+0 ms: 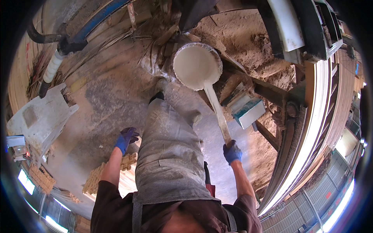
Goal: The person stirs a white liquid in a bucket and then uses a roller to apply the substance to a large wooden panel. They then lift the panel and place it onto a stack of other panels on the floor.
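Observation:
A round bucket point(187, 84) of thick cream-coloured liquid stands on the floor in front of my feet, its rim crusted with the same stuff. My right hand point(232, 152), in a blue and dark work glove, is closed round the near end of a long flat wooden stick point(215, 104). The stick's far end reaches over the rim into the liquid and is coated pale. How deep it goes is hidden. Away from the bucket, my left hand point(127, 138) hangs by my left side in a matching glove. Its fingers are loosely bent and apart, with nothing in them.
To my right runs a machine frame point(271, 93) beside a long stack of boards point(325, 116). A pale block with a teal side point(248, 112) sits by the frame. Sawdust point(237, 33) heaps behind the bucket. At left are a grey panel point(42, 116) and stacked wood point(95, 178).

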Tool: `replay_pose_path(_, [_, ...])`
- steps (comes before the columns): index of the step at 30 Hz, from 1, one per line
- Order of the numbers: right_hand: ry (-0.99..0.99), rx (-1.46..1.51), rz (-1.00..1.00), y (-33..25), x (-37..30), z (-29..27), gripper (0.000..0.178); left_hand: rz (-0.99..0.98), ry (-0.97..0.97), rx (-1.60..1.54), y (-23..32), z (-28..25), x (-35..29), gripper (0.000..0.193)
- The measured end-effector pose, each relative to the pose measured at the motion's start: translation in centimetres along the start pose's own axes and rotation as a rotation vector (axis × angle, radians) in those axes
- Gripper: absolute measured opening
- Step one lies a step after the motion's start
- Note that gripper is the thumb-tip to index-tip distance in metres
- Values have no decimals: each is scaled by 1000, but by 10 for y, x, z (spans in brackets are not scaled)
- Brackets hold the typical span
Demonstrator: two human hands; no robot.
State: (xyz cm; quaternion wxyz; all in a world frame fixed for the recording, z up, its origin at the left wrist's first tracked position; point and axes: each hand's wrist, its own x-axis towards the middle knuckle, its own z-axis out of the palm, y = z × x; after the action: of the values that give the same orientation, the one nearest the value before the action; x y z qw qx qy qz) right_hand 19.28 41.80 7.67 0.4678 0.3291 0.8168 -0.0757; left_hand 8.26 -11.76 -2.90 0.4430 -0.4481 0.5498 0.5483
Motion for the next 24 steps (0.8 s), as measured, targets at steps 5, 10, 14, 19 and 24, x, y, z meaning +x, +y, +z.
replay_pose_path(5, [-1,63,2,-35,-6,-38,47,26,-7,89,27,17,11,30])
replay_pose_path(10, [82,257,-173,-115,110,-23,61,123,-26,188,81,25,39,33])
replay_pose_path(14, [149,286,-144,-127,183,2,64,188,-55,279,135,63,82,34])
replay_pose_path(19, [-17,202,-7,-59,116,8,63,385,-195,477,189,132,144,45])
replay_pose_path(24, [-111,234,68,-3,12,-4,58,755,-103,1040,261,220,191,64])
